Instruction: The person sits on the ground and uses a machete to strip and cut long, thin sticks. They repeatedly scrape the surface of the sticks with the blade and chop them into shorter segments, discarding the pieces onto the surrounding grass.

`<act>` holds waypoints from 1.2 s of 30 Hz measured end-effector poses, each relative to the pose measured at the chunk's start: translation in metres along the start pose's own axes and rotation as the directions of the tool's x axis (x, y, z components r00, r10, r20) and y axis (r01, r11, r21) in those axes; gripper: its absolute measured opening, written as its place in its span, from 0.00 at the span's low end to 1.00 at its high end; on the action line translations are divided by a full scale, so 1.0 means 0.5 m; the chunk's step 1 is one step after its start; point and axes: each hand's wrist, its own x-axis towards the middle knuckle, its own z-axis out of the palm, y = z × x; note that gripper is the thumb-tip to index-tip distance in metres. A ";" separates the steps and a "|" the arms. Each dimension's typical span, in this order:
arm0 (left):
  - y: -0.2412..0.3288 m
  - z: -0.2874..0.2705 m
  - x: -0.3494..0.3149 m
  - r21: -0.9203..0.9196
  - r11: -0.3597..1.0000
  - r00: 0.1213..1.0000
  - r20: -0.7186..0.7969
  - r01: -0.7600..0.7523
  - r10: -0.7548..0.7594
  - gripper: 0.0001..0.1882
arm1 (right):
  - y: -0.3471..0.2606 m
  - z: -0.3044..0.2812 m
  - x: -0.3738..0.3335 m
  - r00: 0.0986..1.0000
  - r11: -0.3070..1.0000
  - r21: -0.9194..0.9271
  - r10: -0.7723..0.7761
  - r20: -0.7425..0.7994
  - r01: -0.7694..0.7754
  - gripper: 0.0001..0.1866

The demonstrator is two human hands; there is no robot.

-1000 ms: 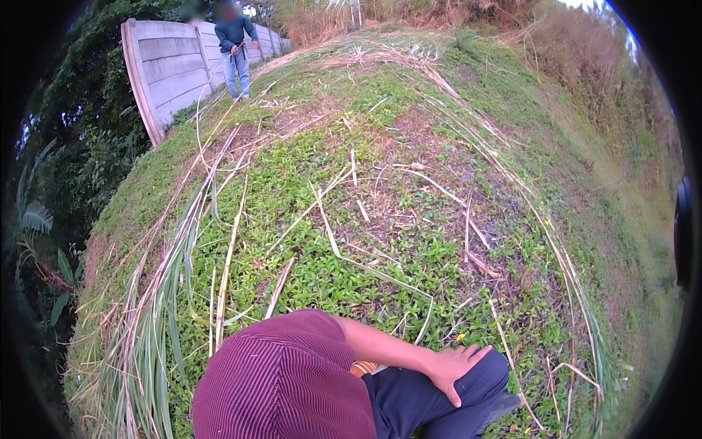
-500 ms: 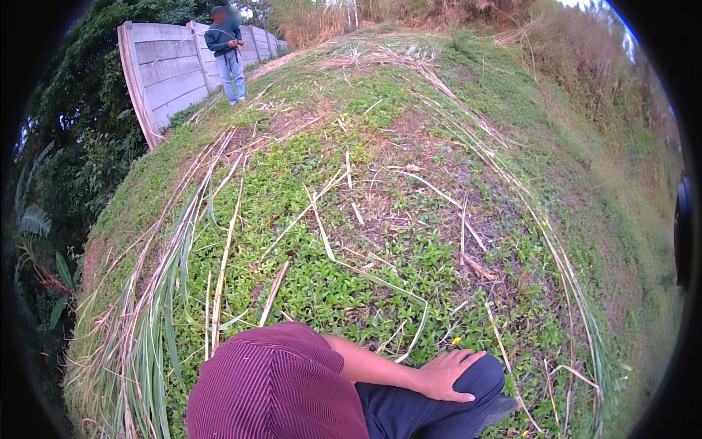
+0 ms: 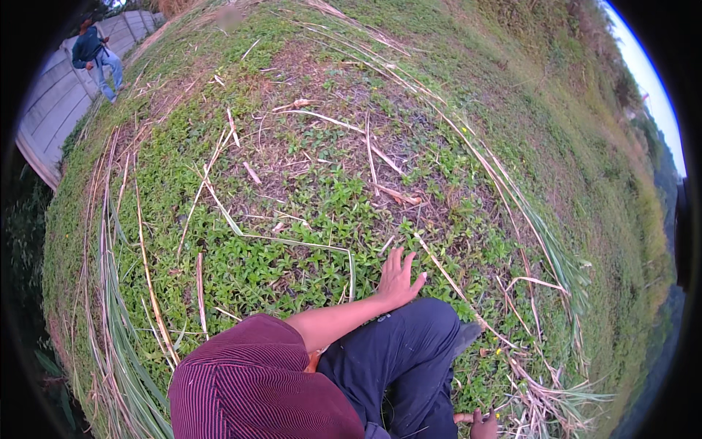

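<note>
My left hand [image 3: 401, 282] is open, its fingers spread over low green plants [image 3: 322, 271] just beyond my bent knee. Whether it touches the leaves, I cannot tell. The arm comes out of a maroon striped sleeve and crosses over my dark trousers [image 3: 380, 358]. A dry stalk [image 3: 439, 267] lies just right of the fingers. At the lower edge shows part of my right hand [image 3: 482, 426], mostly cut off, so its grip is hidden. It is near a bundle of dry, stripped stalks and leaves [image 3: 545, 402].
Long cut stalks with green blades [image 3: 113, 314] lie along the left, and another bent line of them [image 3: 541, 219] runs down the right. Far left, a person [image 3: 99, 58] in a dark top and jeans stands by a concrete panel wall [image 3: 58, 102]. Tall brush rises at far right.
My left hand has left my knee and reached forward over the plants. The view has turned right and down. Part of my right hand has come into view at the lower edge.
</note>
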 end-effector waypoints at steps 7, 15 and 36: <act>-0.024 0.122 0.015 0.300 0.915 0.962 0.098 -0.271 0.253 0.36 | -0.179 -0.119 0.075 0.992 0.988 0.145 -0.044 -0.121 0.061 0.26; -0.056 0.147 0.007 0.302 0.915 0.963 0.110 -0.269 0.246 0.34 | -0.474 -0.205 0.556 0.779 0.843 -0.037 -0.512 -0.362 0.537 0.27; -0.057 0.155 0.006 0.207 0.946 0.967 0.088 -0.251 0.237 0.32 | -0.704 -0.314 0.832 0.683 0.889 0.007 -0.347 -0.643 0.458 0.31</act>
